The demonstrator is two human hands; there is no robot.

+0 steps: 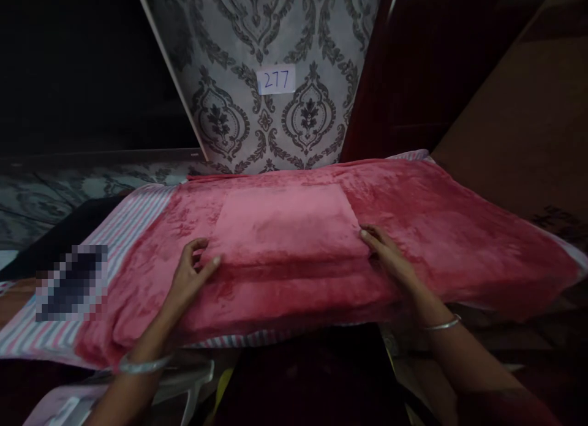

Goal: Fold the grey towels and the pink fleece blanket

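Observation:
A folded pink plush cloth (285, 221) lies flat as a rectangle in the middle of a larger red-pink plush blanket (441, 230). My left hand (190, 273) is at the cloth's front left corner, its thumb and bent fingers apart and nothing between them. At the right edge of the cloth, my right hand (386, 248) has its thumb and fingertips against the side, with a small gap between them. Some of the right fingers are hidden behind the thumb. A thick fold runs along the cloth's near side.
Under the blanket a striped sheet (133, 215) shows at the left and along the front edge. A blurred-out dark object (71, 283) lies on it. Behind are a patterned wall with a paper label (276, 79), a dark screen (92, 71) and a dark red panel (427, 59). A chair (193, 383) stands below.

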